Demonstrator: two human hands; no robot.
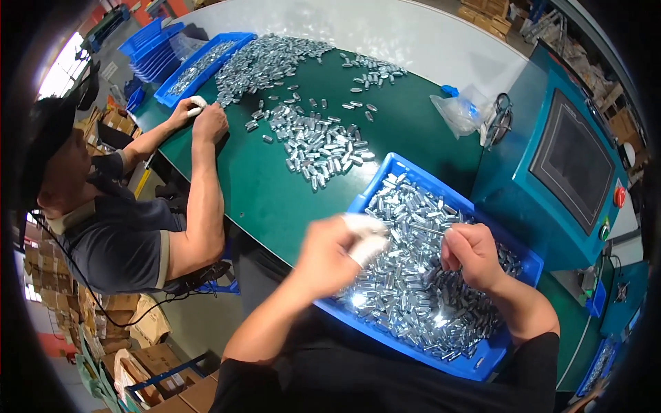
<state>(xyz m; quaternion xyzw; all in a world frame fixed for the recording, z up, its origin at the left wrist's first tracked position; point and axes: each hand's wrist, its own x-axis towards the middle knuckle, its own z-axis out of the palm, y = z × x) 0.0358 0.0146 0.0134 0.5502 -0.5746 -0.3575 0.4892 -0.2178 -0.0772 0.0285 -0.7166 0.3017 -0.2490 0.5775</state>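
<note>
Both my hands are over a blue tray (427,352) heaped with small shiny metal pieces (413,289), short and elongated. My left hand (330,255) is smeared by motion, with white coverings on its thumb and forefinger. These fingers are bent toward each other in a pinch, and what lies between their tips cannot be made out. To its right, my right hand (474,256) is closed, thumb against curled fingers, on a thin metal rod (425,228). The rod points left toward the left fingertips; whether it touches anything there is unclear.
Loose metal pieces (320,141) lie scattered on the green table (255,186), with a bigger pile (265,62) beyond. A co-worker (117,227) sits at left, hands by another blue tray (165,96). At right stand a teal machine (530,172) with a screen, scissors (501,113) and a plastic bag (458,113).
</note>
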